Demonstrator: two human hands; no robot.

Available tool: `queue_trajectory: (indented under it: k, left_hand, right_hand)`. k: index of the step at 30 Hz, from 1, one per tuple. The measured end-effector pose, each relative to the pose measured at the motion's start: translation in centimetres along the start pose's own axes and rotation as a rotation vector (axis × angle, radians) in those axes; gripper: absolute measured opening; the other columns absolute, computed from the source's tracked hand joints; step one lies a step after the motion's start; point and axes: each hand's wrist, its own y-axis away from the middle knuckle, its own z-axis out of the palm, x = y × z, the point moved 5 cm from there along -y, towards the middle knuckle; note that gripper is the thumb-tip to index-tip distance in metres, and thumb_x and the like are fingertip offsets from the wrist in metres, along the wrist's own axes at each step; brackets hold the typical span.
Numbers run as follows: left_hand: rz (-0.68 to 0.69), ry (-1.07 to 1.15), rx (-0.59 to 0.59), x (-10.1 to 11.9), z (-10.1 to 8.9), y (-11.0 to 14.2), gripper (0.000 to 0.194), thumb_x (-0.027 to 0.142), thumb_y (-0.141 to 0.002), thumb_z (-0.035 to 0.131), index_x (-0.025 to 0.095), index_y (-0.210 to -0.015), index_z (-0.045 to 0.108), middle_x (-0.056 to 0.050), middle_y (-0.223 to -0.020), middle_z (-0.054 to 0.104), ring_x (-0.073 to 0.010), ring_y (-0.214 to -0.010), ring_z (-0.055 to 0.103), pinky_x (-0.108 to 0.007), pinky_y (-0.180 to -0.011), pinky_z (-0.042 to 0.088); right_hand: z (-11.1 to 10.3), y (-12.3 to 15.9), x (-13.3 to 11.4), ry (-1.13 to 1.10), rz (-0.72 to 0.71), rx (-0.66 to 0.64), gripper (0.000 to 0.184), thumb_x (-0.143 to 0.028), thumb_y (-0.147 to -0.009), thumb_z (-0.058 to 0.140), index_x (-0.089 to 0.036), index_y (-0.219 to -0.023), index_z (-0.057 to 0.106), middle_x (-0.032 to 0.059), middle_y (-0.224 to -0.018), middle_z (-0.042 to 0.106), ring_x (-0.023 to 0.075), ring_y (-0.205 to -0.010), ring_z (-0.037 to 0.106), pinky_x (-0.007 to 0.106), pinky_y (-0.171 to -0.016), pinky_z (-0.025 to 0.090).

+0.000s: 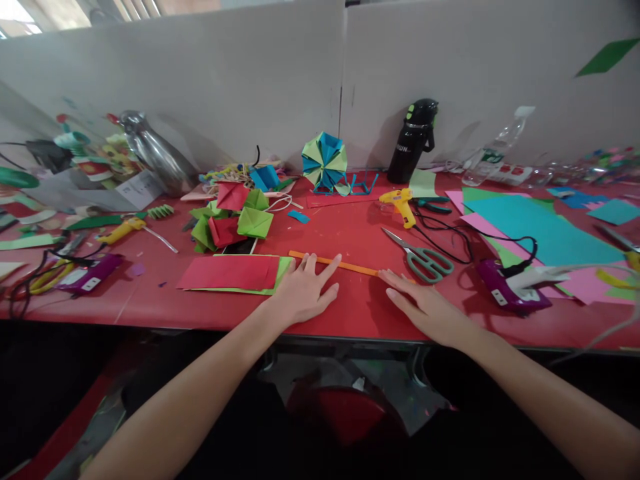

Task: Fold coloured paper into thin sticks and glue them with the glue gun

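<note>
Far left: a purple plastic power block (97, 275) sat on the red bench (345, 230), a yellow glue gun (123, 230) lying just behind it, presumably so its lead could reach a socket.
Silver metal flask: it (157, 153) stood tilted at the back, near the partition, probably out of the way of elbows.
Folded paper cluster: red and green paper shapes (255, 223) were heaped behind the paper stack, perhaps to spare them from crushing.
Paper stack: flat red and green sheets (230, 272) lay near the front edge, within easy reach.
Left hand: it (307, 291) lay palm down with fingers spread over the strip's left part, which I took for steadying.
Orange strip: this narrow, flat piece (357, 268) ran across the bench between the two hands, seemingly kept straight by a touch at each end.
Right hand: it (425, 308) reached in low, fingers extended and fairly close together, fingertips at the strip's right end; I could see no pinch.
Grey-handled metal scissors: they (430, 263) lay just behind that hand, blades slightly apart, apparently handy for picking up.
Far right: large turquoise, green and pink sheets (545, 230) overlapped loosely, well apart from the left hand.
</note>
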Motion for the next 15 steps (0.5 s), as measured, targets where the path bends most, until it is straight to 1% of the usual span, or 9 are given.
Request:
queue_trajectory:
  k: [3, 5, 6, 8, 10, 12, 15]
  left_hand:
    - [-0.017, -0.009, -0.012, -0.4, -0.1, 0.0, 0.069, 0.049, -0.103, 0.029, 0.019, -0.162, 0.013, -0.026, -0.151, 0.042, -0.0400, -0.140, 0.043, -0.052, -0.109, 0.036]
    - [-0.021, -0.011, -0.017, -0.5, -0.1, 0.0, 0.068, 0.048, -0.103, 0.028, 0.018, -0.162, 0.013, -0.026, -0.151, 0.043, -0.0388, -0.139, 0.044, -0.050, -0.109, 0.036]
    - [-0.016, -0.014, -0.016, -0.5, -0.1, 0.0, 0.067, 0.048, -0.103, 0.028, 0.021, -0.162, 0.014, -0.025, -0.151, 0.043, -0.0387, -0.139, 0.045, -0.050, -0.108, 0.037]
    - [0.009, -0.020, -0.005, -0.3, -0.1, 0.1, 0.064, 0.050, -0.103, 0.027, 0.030, -0.162, 0.013, -0.022, -0.151, 0.043, -0.0398, -0.139, 0.045, -0.050, -0.107, 0.037]
    - [0.040, -0.018, 0.009, -0.1, 0.0, 0.1, 0.063, 0.054, -0.103, 0.026, 0.037, -0.161, 0.011, -0.021, -0.151, 0.042, -0.0418, -0.139, 0.044, -0.052, -0.107, 0.036]
    - [0.068, -0.008, 0.009, 0.0, 0.1, 0.1, 0.064, 0.058, -0.102, 0.025, 0.039, -0.161, 0.009, -0.020, -0.153, 0.041, -0.0438, -0.140, 0.042, -0.054, -0.109, 0.034]
    - [0.085, 0.016, -0.019, 0.1, 0.3, 0.0, 0.068, 0.066, -0.099, 0.024, 0.041, -0.160, 0.009, -0.019, -0.156, 0.037, -0.0470, -0.142, 0.037, -0.058, -0.110, 0.032]
  right_hand:
    - [-0.8, 0.8, 1.0, -0.047, 0.025, 0.014, 0.059, -0.052, -0.102, 0.037, -0.022, -0.153, 0.045, 0.0047, -0.157, 0.042, 0.0264, -0.148, 0.034, 0.050, -0.123, 0.026]
    - [-1.1, 1.2, 1.6, -0.059, 0.039, 0.022, 0.059, -0.053, -0.102, 0.038, -0.022, -0.152, 0.047, 0.0042, -0.156, 0.044, 0.0262, -0.147, 0.036, 0.049, -0.123, 0.028]
    - [-1.2, 1.3, 1.8, -0.057, 0.045, 0.025, 0.059, -0.053, -0.102, 0.038, -0.022, -0.151, 0.048, 0.0043, -0.155, 0.045, 0.0261, -0.146, 0.037, 0.049, -0.122, 0.029]
    - [-1.2, 1.5, 2.1, -0.026, 0.046, 0.035, 0.058, -0.051, -0.102, 0.037, -0.021, -0.150, 0.048, 0.0051, -0.153, 0.048, 0.0260, -0.144, 0.041, 0.048, -0.121, 0.033]
    - [-1.2, 1.4, 2.0, 0.046, 0.031, 0.054, 0.057, -0.048, -0.102, 0.038, -0.020, -0.150, 0.048, 0.0069, -0.151, 0.051, 0.0275, -0.141, 0.046, 0.050, -0.119, 0.037]
    - [-1.1, 1.2, 1.5, 0.129, -0.002, 0.095, 0.055, -0.044, -0.101, 0.041, -0.018, -0.147, 0.052, 0.0105, -0.147, 0.056, 0.0301, -0.136, 0.053, 0.052, -0.115, 0.042]
    - [-1.6, 0.3, 0.0, 0.172, -0.086, 0.219, 0.046, -0.038, -0.099, 0.045, -0.014, -0.134, 0.063, 0.0148, -0.134, 0.067, 0.0314, -0.124, 0.063, 0.052, -0.108, 0.048]
